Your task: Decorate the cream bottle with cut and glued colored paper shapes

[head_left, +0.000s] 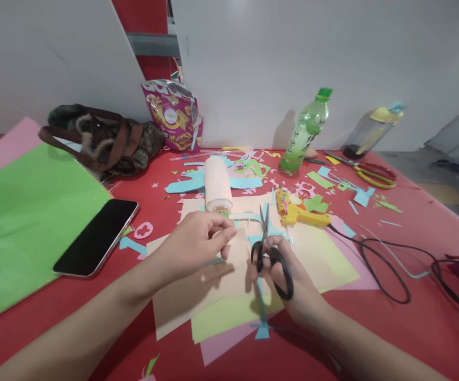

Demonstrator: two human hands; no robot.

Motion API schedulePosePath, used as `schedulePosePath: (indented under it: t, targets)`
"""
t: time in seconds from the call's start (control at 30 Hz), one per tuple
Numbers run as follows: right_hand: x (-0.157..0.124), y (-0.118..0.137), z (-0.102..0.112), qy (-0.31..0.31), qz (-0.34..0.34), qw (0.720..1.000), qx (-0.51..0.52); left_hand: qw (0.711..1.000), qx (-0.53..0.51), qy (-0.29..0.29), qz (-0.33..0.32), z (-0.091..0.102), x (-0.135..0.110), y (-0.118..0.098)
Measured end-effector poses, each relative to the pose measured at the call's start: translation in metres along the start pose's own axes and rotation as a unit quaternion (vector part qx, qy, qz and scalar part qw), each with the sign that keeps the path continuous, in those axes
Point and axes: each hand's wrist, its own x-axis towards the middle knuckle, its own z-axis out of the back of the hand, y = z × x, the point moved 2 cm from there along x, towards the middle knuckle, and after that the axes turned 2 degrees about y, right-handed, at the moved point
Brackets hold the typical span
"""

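My right hand (288,275) grips a pair of black-handled scissors (264,225), fingers in the loops. The blades point away from me and stand slightly apart. My left hand (200,238) is closed with fingertips pinched together; whatever is in them, if anything, is too small to make out. Just beyond it lies a bottle wrapped in pale peach paper (217,182), its neck toward me, with light blue paper wings (185,182) sticking out at both sides. Under both hands are overlapping sheets of peach, yellow and pink paper (182,307). A narrow blue paper strip (262,307) runs below the scissors.
A yellow glue gun (301,214) with a black cord lies to the right. Left are a phone (98,238) and green paper (35,211). Behind stand a snack bag (174,116), a camouflage bag (106,137) and a green bottle (306,132). Red-handled scissors (376,174) lie far right among paper scraps.
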Motion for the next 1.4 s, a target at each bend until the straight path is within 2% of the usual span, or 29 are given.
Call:
schedulePosePath:
  t: [0.17,0.37,0.6,0.83,1.03,1.13,1.23,1.4]
  targets:
    - [0.0,-0.001,0.001,-0.004,-0.008,1.0,-0.006,0.999,-0.035,0.03,-0.01,-0.004,-0.001,0.0]
    - [0.001,0.008,-0.001,-0.09,-0.024,0.994,-0.053,0.991,-0.008,0.122,-0.047,-0.015,-0.004,-0.002]
    - [0.002,0.011,-0.001,-0.116,-0.007,0.991,-0.067,0.983,-0.017,0.169,-0.063,-0.027,-0.004,0.001]
    - [0.004,0.013,0.0,-0.141,0.003,0.987,-0.081,0.993,0.018,0.09,-0.076,-0.019,0.0,0.002]
    - [0.003,0.011,0.001,-0.124,-0.007,0.987,-0.102,0.996,0.028,0.07,-0.051,-0.018,0.002,0.006]
    - [0.004,0.006,0.005,-0.117,-0.005,0.981,-0.156,0.997,0.044,0.055,-0.038,-0.013,0.003,0.01]
    - [0.004,0.005,0.009,-0.129,0.024,0.953,-0.272,0.996,0.077,0.039,-0.023,-0.003,0.005,0.015]
    - [0.004,0.01,0.011,-0.118,0.013,0.874,-0.471,0.991,0.135,-0.012,-0.004,0.021,0.004,0.02]
